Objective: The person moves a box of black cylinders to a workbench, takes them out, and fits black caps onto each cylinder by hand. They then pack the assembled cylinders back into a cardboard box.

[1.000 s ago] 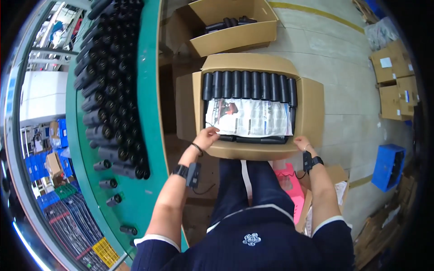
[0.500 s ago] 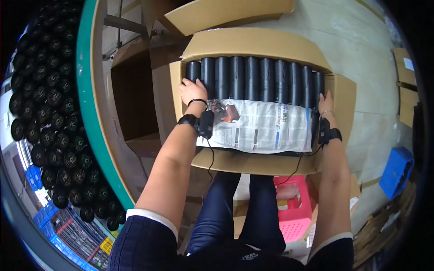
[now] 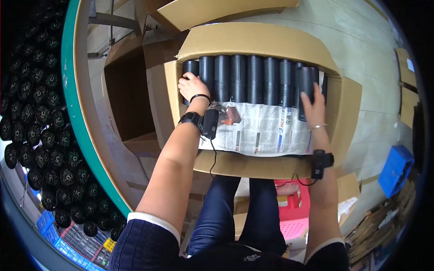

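Note:
An open cardboard box [image 3: 257, 38] in front of me holds a row of black perforated cylinders [image 3: 254, 81]. Over their lower part lies a printed newspaper sheet [image 3: 257, 128]. At the row's left end my left hand [image 3: 194, 87] rests on the end cylinders, its fingers loosely bent and apart. My right hand [image 3: 315, 108] grips one black cylinder [image 3: 308, 79] at the right end, thumb on its left side and fingers on its right. That cylinder sits higher than the row and overlaps its neighbours. Paper shows in the gap beside it.
Left of the box, many black round-ended pieces [image 3: 43, 135] are stacked beyond a green-edged table [image 3: 70, 90]. A second open carton [image 3: 129, 95] stands between. A pink plastic stool [image 3: 294, 217] is by my legs, and a blue bin [image 3: 395, 170] lies on the right.
My right hand has left the box's right wall and raised a cylinder from the row's right end, moving left. My left hand stays at the left end. The view has shifted slightly.

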Demonstrator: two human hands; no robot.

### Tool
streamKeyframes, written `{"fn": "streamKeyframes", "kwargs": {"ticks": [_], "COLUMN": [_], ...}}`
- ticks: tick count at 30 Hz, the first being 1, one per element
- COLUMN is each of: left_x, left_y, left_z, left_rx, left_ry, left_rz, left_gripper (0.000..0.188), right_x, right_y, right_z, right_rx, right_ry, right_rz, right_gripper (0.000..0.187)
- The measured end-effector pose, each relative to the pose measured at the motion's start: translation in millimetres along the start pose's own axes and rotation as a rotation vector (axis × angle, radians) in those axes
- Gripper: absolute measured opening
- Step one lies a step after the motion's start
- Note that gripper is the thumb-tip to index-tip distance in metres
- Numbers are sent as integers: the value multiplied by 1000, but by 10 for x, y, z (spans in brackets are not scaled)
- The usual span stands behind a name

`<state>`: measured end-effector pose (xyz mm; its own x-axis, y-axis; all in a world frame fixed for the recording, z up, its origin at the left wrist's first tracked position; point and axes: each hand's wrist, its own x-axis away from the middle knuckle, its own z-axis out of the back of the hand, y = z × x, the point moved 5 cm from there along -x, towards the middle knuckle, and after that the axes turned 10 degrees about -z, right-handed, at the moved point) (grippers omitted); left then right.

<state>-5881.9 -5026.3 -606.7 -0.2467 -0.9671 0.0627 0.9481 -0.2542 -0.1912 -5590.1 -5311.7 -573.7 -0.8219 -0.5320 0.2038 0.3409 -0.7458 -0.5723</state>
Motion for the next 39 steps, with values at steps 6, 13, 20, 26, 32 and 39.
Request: {"fn": "streamKeyframes", "kwargs": {"ticks": [6,13,20,26,32,39], "left_x": [-114,-51,163,-61,-131,-347], "left_y": [-25,-155,-127,-20,76,48], "left_z": [-85,1,381,138,66,-211], "left_rx": [-11,-72,340,1033,802,820], "left_ry": [-72,52,221,-259,-353,-613], "left_rz": [-27,-25,-150,-338,-222,-122], "left_gripper": [24,16,47,58,106,117], "right_x": [-23,-355,-596,-351,-333,-449], "right_y": [-667,-89,850,264,62,250], "right_z": [-479,-268,-156,0,-281,-405], "right_rx": [-147,69,-85,-321,-708,-843], "right_ry": [-115,99,-21,-117,-445,-637], "right_rz": [-106,-200,-196,-231,-415,-544], "right_gripper": [66,65,74,65,62,81]}}
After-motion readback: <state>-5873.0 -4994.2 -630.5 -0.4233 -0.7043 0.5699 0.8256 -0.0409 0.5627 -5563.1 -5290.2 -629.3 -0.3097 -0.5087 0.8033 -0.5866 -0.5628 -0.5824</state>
